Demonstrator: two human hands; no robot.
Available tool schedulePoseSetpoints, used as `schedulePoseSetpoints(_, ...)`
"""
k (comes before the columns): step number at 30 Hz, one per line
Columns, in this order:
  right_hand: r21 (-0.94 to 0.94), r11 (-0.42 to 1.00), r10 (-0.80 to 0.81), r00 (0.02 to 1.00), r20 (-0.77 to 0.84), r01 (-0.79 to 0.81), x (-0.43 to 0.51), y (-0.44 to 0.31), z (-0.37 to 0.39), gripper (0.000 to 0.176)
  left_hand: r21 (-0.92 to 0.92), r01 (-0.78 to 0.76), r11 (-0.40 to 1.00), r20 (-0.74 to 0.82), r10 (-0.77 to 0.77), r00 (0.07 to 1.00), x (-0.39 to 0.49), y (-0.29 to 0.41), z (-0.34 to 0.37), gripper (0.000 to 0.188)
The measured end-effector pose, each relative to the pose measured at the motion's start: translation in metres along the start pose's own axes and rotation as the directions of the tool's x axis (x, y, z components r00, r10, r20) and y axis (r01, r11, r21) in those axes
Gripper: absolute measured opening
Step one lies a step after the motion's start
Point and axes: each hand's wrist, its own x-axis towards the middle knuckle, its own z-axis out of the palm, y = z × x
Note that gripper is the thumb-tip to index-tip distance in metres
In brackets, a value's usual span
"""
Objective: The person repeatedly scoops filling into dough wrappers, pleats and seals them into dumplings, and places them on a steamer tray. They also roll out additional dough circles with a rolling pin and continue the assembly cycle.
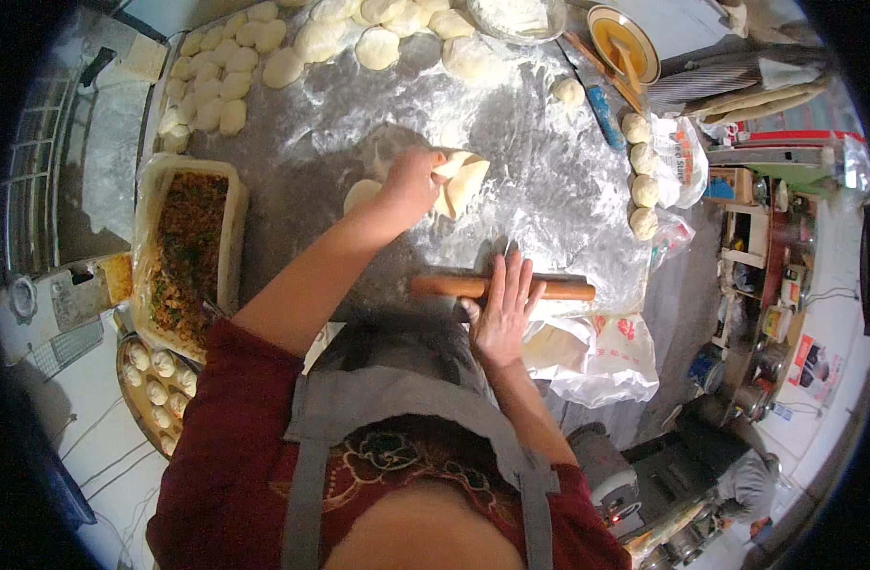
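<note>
My left hand [413, 182] pinches the edge of a folded, flattened piece of dough [467, 182] over the floured work surface [549, 192]. Just behind that wrist lies a round, flat piece of dough [364, 195], partly covered by my forearm. My right hand [503, 306] lies flat across a wooden rolling pin [567, 289], its fingers stretched out over the pin and not curled around it. The pin rests crosswise near the table's front edge.
At left stand a tub of minced filling [193, 235] and a round tray [132, 388] of pleated buns. Dough pieces [225, 64] line the far side. A flour bowl [527, 21], a blue-handled tool [606, 117], a bowl of yellowish liquid [620, 43] and dough balls [644, 191] sit right.
</note>
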Motion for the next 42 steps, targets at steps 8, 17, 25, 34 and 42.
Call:
schedulePoseSetpoints(8, -0.027, 1.000, -0.011, 0.981, -0.193, 0.006, 0.134, 0.001, -0.019, 0.075, 0.070, 0.037, 0.997, 0.092, -0.043, 0.995, -0.009, 0.026, 0.017, 0.019)
schedulePoseSetpoints(17, -0.161, 0.987, 0.026, 0.991, 0.131, -0.004, 0.070, -0.023, -0.031, 0.068, -0.038, 0.064, 0.997, 0.247, -0.053, 0.968, -0.025, 0.004, 0.004, 0.020)
schedulePoseSetpoints(25, -0.137, 0.988, -0.084, 0.993, -0.089, 0.071, 0.123, -0.005, -0.014, 0.076, 0.090, 0.021, 0.996, 0.133, -0.033, 0.991, -0.015, 0.006, 0.007, 0.017)
schedulePoseSetpoints(34, -0.061, 0.986, -0.163, 0.974, -0.156, 0.155, 0.147, -0.006, -0.006, 0.068, 0.112, 0.009, 0.994, 0.056, -0.015, 0.998, -0.015, -0.001, 0.014, 0.017)
schedulePoseSetpoints(42, -0.006, 0.997, -0.079, 0.976, 0.202, 0.082, 0.025, -0.023, -0.013, 0.080, 0.008, 0.336, 0.942, 0.172, -0.332, 0.927, -0.063, -0.001, -0.013, 0.020)
